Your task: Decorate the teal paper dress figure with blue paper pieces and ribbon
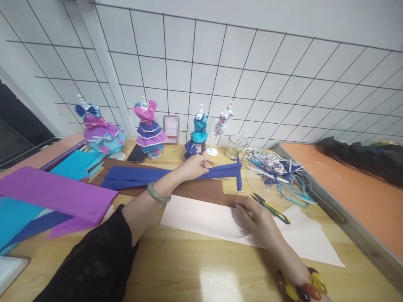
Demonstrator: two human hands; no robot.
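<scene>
A long dark-blue crepe paper strip (138, 176) lies across the back of the table, with a narrow end (238, 178) hanging down at its right. My left hand (195, 167) is on this strip, fingers bent over its upper edge; the fingertips are partly hidden. My right hand (253, 214) has its fingers curled at a thin round ring (235, 220), perhaps a tape roll, above a pale pink paper sheet (195, 216). The palm covers much of the ring. Just right of that hand lies a pair of scissors or snips with yellow-green handles (280, 215).
Dress forms in paper dresses (149, 130) and a bare small form (222, 121) stand along the tiled wall. A glass (236, 146) and a heap of ribbon scraps (277, 167) are at back right. Purple paper (59, 193), brown paper (195, 189) and a phone (137, 154) lie left and centre.
</scene>
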